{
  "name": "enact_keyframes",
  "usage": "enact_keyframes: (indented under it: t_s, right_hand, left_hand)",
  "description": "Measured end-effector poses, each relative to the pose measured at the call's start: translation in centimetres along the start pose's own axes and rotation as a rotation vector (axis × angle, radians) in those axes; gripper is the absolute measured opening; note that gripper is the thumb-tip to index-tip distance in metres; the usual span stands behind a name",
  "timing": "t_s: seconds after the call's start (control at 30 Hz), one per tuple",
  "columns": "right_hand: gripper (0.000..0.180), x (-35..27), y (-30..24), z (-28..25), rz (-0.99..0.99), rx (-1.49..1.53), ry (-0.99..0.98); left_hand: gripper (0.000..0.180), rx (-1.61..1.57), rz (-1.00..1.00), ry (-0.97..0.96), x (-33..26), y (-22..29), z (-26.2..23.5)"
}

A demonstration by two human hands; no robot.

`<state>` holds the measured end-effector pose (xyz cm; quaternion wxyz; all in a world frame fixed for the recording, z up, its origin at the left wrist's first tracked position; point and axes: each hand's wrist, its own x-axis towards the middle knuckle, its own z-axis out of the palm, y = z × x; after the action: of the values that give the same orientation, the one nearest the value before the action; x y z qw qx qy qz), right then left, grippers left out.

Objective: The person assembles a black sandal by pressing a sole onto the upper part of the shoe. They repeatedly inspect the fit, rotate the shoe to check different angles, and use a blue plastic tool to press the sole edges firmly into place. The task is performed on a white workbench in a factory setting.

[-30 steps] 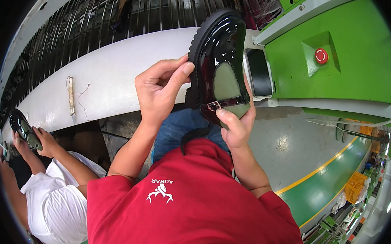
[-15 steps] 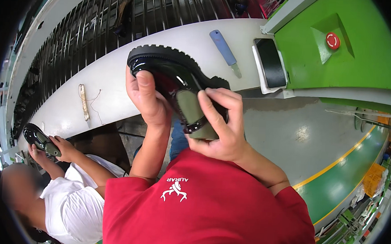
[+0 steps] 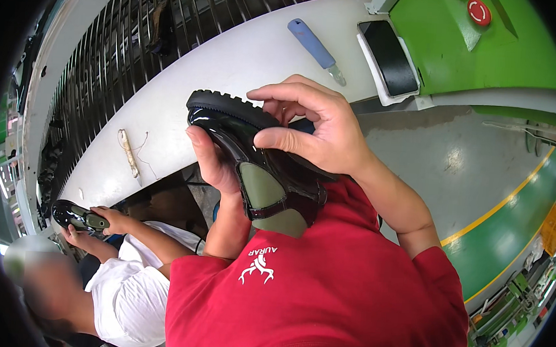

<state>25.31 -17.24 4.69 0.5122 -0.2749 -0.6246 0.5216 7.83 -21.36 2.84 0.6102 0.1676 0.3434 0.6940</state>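
Note:
A glossy black ankle boot (image 3: 265,126) with a chunky ridged sole and an olive side panel is held up in front of my chest. Its toe points away to the upper left, and the olive-lined opening faces my body. My left hand (image 3: 217,167) grips the toe end from the left, thumb on the glossy upper and the other fingers hidden beneath. From the right, my right hand (image 3: 327,129) spans the edge of the sole. Its thumb lies against the upper, while the curled fingers reach over the sole side.
On the white bench (image 3: 234,52) lie a blue-handled blade tool (image 3: 313,44), a phone (image 3: 389,59) on a white pad, and a pale stick with thread (image 3: 129,153). A roller conveyor (image 3: 127,52) runs behind. A green machine (image 3: 479,52) has a red button. At left, a co-worker in white holds another boot (image 3: 79,216).
The boot has tilted and come nearer my body, turning its side panel toward me. My right hand has shifted from the shaft to the sole edge. The co-worker's boot has turned.

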Motion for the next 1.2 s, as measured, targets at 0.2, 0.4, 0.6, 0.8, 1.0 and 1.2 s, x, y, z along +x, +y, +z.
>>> enact_keyframes:
  t_s: [0.2, 0.4, 0.6, 0.8, 1.0, 1.2]
  right_hand:
    - [0.028, -0.5, 0.5, 0.2, -0.015, 0.007, 0.083]
    - [0.016, -1.0, -1.7, 0.0, -0.124, -0.254, 0.17]
    - [0.011, 0.5, -2.4, -1.5, 0.007, 0.014, 0.135]
    - [0.011, 1.6, -3.1, -2.4, -0.042, -0.152, 0.108]
    - [0.014, 1.0, -3.1, -2.7, -0.088, -0.299, 0.085]
    - [0.078, -4.6, -0.1, -4.3, -0.384, -0.638, 0.069]
  left_hand:
    - [0.08, -0.002, -0.059, -0.01, -0.5, 0.2, 1.1]
    - [0.085, 0.194, 0.058, -0.109, 0.7, -0.9, -1.5]
    - [0.078, 0.319, 0.16, -0.095, 1.2, -0.4, 0.3]
    - [0.074, 0.358, 0.235, -0.153, 1.7, -0.3, 1.6]
    - [0.069, 0.403, 0.248, -0.198, 1.8, 0.2, 2.1]
    - [0.047, 0.315, 0.365, -0.13, 4.3, 2.1, 3.3]
